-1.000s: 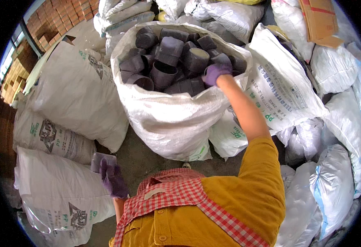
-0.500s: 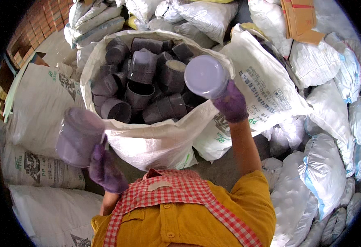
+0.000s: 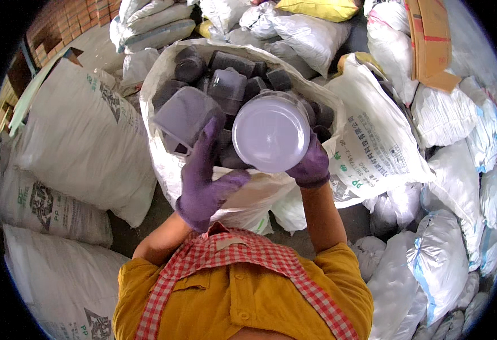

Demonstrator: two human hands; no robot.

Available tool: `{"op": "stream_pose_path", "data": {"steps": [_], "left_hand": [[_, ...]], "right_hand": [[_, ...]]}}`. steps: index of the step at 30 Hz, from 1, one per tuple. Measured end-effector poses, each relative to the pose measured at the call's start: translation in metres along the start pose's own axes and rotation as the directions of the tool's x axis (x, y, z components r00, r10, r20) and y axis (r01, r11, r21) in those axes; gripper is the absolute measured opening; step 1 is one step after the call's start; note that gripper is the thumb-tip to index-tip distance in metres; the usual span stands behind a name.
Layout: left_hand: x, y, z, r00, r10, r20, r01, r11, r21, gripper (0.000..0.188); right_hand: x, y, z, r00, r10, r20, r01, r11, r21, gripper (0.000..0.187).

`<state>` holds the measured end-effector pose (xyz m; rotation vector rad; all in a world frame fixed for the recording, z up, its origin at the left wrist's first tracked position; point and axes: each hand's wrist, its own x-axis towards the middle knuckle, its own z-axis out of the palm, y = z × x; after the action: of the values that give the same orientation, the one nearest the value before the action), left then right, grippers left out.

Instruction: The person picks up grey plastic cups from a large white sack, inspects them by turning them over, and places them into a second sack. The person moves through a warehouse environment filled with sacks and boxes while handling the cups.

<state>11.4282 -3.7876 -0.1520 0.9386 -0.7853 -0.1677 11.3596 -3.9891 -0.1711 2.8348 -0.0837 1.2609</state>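
Observation:
My right hand (image 3: 310,164), in a purple glove, grips a wide grey plastic pipe fitting (image 3: 271,133) from its right side. Its pale round end faces up, above the near rim of an open white woven sack (image 3: 152,133). To the left, another grey pipe fitting (image 3: 186,116) is over the sack's mouth. The gloved fingers of my left hand (image 3: 203,187) stretch up against that one's lower right side, with the thumb spread away. Several dark grey pipe fittings (image 3: 227,88) fill the sack, partly hidden by the two in front.
Full white sacks (image 3: 84,141) lie along the left. More tied bags (image 3: 441,255) are heaped on the right, and others (image 3: 310,37) at the back. A printed white sack (image 3: 367,136) lies against the open one's right side. Flattened cardboard (image 3: 429,42) stands at the back right.
My left hand has swung right and up, bringing its fitting from beside the sack to over its mouth; its thumb now stands apart. My right hand's fitting has come lower and nearer.

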Motion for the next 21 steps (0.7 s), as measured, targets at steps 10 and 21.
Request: {"op": "stream_pose_path", "data": {"steps": [10, 21], "left_hand": [[0.008, 0.000, -0.006, 0.989, 0.128, 0.069, -0.143, 0.772, 0.620, 0.089], [0.012, -0.004, -0.011, 0.994, 0.104, 0.027, -0.100, 0.792, 0.602, 0.087]], "right_hand": [[-0.002, -0.012, 0.019, 0.994, -0.107, -0.010, 0.106, 0.961, 0.255, 0.050], [-0.021, 0.006, 0.058, 0.992, -0.085, -0.094, 0.102, 0.977, 0.189, 0.034]]}}
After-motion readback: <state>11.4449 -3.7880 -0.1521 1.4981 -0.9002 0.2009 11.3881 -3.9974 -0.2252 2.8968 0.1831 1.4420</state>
